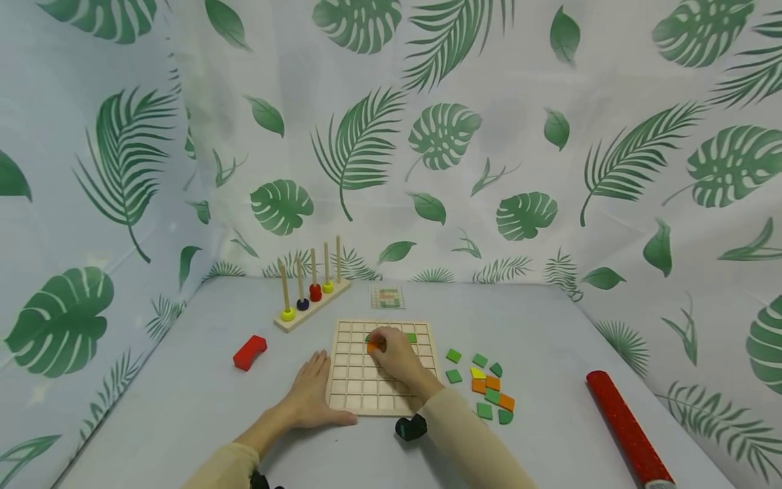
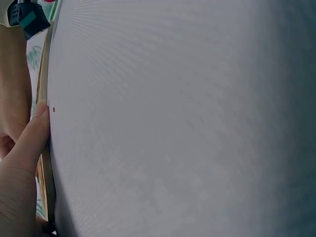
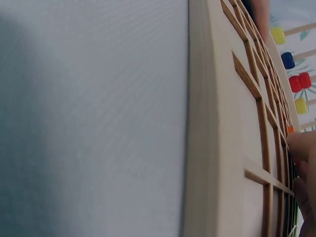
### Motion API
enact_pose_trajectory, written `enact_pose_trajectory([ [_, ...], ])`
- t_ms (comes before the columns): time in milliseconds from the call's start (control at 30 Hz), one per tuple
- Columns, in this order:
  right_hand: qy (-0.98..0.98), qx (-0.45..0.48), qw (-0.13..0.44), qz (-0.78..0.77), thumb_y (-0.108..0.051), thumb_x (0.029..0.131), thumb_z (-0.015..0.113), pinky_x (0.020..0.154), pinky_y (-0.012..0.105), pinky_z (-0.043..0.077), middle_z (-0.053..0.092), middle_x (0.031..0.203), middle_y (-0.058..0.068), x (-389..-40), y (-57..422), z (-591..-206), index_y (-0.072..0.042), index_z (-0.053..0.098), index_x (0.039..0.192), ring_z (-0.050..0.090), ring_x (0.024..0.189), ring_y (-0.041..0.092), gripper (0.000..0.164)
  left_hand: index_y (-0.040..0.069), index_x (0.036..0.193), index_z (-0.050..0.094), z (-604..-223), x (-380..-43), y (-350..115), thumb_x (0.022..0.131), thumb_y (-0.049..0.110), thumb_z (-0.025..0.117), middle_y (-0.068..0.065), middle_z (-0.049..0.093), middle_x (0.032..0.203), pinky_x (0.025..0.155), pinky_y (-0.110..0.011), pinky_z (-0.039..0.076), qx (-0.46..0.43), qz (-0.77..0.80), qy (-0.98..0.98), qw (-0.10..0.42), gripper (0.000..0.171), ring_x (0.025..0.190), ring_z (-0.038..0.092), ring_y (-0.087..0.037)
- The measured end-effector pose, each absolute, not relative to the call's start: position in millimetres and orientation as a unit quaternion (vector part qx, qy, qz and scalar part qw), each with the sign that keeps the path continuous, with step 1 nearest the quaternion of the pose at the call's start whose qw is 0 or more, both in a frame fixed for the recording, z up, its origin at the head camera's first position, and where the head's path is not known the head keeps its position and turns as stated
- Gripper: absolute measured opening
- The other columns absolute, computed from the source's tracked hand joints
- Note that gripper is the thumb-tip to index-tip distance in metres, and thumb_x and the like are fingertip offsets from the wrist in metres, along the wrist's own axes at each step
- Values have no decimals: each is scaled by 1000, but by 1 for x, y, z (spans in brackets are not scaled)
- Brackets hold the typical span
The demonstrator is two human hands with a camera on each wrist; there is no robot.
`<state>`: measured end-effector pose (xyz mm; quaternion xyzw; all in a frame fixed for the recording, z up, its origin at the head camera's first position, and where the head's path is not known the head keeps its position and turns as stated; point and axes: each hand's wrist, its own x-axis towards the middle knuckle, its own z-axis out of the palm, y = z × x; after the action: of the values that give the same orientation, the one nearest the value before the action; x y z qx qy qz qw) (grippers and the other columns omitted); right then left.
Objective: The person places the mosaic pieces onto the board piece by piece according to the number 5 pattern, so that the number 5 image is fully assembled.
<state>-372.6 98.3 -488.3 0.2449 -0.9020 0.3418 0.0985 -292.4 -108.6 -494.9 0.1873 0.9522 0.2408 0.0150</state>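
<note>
Your pale table (image 1: 544, 339) carries a wooden grid board (image 1: 354, 388) in the middle, right in front of you. Behind it, a small pattern card (image 1: 387, 297). Back left, a five-peg bead stand (image 1: 322, 302), set at an angle; nearer you, a red arch block (image 1: 247, 355). Right of the board, loose green, orange and yellow tiles (image 1: 492, 396), some touching; far right, a long red cylinder (image 1: 628, 428).

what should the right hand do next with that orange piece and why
Probably settle the orange piece flat into a grid cell under it: the right hand pinches it at the wooden board, a green tile already sits in the grid, and the left hand rests against the board's edge.
</note>
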Motion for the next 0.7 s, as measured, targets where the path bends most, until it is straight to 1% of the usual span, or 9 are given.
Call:
enact_pose_trajectory([
  [167,-905,244,101,334,-5,78,64,76,23,47,58,95,0,-375,96,-490,-7,60,101,52,89,12,23,-5,139,14,-494,-292,-108,53,76,59,-24,12,143,105,-49,10,191,244,951,12,126,132,5,-35],
  [333,-900,254,105,339,-4,78,63,76,22,47,59,95,2,-375,95,-491,-6,60,101,52,89,13,23,-5,139,14,-497,-293,-109,52,78,57,-23,11,144,106,-48,9,189,240,952,12,127,132,4,-34],
  [433,-897,258,114,339,-4,78,63,74,23,47,59,94,3,-374,94,-490,-5,60,100,52,88,14,22,-4,139,14,-498,-293,-109,51,79,57,-22,11,144,106,-47,9,187,238,953,13,128,133,4,-33],
  [700,-898,258,125,333,-6,78,64,72,22,46,60,91,0,-374,92,-489,-5,61,99,50,84,12,22,-4,139,13,-496,-293,-108,52,78,57,-22,11,144,106,-47,9,187,236,953,15,127,133,4,-33],
])
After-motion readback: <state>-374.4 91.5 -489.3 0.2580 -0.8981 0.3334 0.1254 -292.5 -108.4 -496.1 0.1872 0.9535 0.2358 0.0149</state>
